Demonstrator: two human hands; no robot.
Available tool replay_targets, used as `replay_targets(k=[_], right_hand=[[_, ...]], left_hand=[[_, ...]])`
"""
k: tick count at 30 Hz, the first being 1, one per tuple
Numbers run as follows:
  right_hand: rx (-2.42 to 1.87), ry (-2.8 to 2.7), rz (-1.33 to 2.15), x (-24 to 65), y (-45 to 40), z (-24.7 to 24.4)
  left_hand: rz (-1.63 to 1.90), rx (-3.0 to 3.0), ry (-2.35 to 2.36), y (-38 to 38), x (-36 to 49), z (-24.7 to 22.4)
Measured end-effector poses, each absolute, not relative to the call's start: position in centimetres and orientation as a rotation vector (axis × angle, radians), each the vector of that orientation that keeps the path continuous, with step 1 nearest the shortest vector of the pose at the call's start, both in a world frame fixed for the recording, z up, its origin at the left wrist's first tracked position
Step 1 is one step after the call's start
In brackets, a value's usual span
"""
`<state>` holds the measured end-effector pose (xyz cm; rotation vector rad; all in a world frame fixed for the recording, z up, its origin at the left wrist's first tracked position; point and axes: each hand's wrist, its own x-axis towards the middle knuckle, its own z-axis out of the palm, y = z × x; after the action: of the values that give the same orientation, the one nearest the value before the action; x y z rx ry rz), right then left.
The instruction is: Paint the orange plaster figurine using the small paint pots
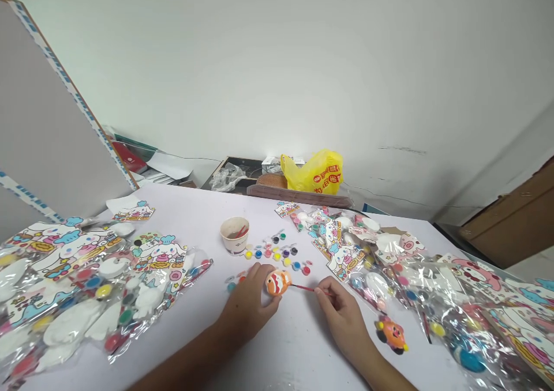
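Near the middle of the white table, my left hand [247,305] is closed on a small orange fish figurine [277,282] with white and red markings. My right hand [340,307] pinches a thin red paintbrush [305,288], its tip at the figurine's right side. Just beyond the hands lie several small open paint pots [277,256] in different colours. A paper cup [235,236] with murky liquid and a red item inside stands behind them. To the right of my right hand rests a painted orange figurine [392,333] with yellow and black parts.
Clear plastic packets [104,287] with white figurines, paint pots and printed cards cover the left side of the table [190,206]. More packets [415,264] spread over the right side. Beyond the far edge sits a yellow plastic bag [314,173]. A tall board [56,102] stands at left.
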<state>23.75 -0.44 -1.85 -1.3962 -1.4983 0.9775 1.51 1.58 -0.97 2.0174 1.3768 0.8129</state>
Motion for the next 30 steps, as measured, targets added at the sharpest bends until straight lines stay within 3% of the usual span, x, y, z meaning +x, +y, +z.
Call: replay_targets(k=[30], right_hand=[[-1.335,-1.423,1.035,23.55,-0.51,-1.14]], left_hand=[[0.841,2.007,1.347,1.56,1.5,-0.29]])
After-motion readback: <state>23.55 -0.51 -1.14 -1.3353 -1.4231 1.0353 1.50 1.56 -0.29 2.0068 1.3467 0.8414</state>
